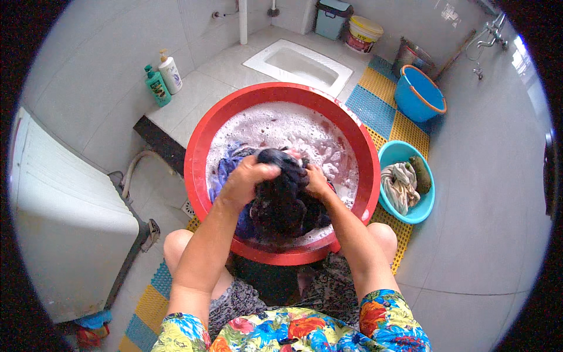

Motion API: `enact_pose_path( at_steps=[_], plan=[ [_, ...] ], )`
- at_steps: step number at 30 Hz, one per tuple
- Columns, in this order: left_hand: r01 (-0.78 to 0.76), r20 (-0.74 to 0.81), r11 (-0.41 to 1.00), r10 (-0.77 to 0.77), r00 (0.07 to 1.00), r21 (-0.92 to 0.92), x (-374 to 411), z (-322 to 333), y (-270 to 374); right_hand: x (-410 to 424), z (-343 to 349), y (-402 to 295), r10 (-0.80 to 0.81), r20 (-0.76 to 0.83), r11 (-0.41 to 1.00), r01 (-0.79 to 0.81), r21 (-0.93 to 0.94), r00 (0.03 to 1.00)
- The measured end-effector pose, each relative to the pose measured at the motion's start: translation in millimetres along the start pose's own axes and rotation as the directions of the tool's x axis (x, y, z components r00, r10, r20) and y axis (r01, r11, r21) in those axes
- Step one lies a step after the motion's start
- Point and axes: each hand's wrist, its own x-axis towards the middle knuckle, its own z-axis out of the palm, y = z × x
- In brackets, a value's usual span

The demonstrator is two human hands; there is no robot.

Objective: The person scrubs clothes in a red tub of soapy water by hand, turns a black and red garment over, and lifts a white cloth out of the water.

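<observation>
A large round red plastic basin (281, 259) full of foamy water stands between my knees. My left hand (246, 178) and my right hand (316, 180) are both closed on a dark wet garment (279, 207), gripping it side by side above the suds. Its lower part hangs down over other dark cloth in the basin. Blue-purple cloth (226, 169) lies half in the foam (281, 119), left of my left hand. Some pinkish cloth shows just beyond my hands. The garment's exact kind cannot be told.
At the right, a turquoise basin (430, 193) holds pale cloth (400, 185); a blue tub (418, 105) stands beyond it. A squat toilet (303, 66) lies ahead. Two pump bottles (163, 83) stand on the ledge at left, near a white appliance (74, 220). Blue and yellow mats (371, 110) cover part of the floor.
</observation>
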Motion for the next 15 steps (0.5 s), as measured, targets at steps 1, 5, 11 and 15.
enact_pose_path(
  at_steps=[1,5,11,15],
  plan=[
    [0.015,-0.028,0.993,-0.019,0.999,-0.115,-0.3,-7.1,5.8,4.2,-3.5,-9.3,-0.082,-0.187,0.946,0.135,0.294,0.979],
    [-0.268,-0.409,0.889,0.102,0.907,-0.371,16.8,-109.2,-28.7,-16.6,-88.7,-81.1,0.320,-0.131,0.297,0.032,0.954,0.939],
    [0.012,-0.549,0.911,-0.259,0.795,-0.412,30.9,-101.1,-80.1,-82.0,-119.9,-212.1,-0.287,-0.326,0.921,0.353,0.164,0.901],
    [0.136,-0.489,0.919,-0.316,0.813,-0.369,30.7,-86.7,-122.1,-77.2,-63.0,-233.8,0.201,-0.163,0.942,-0.146,0.302,0.966]
  ],
)
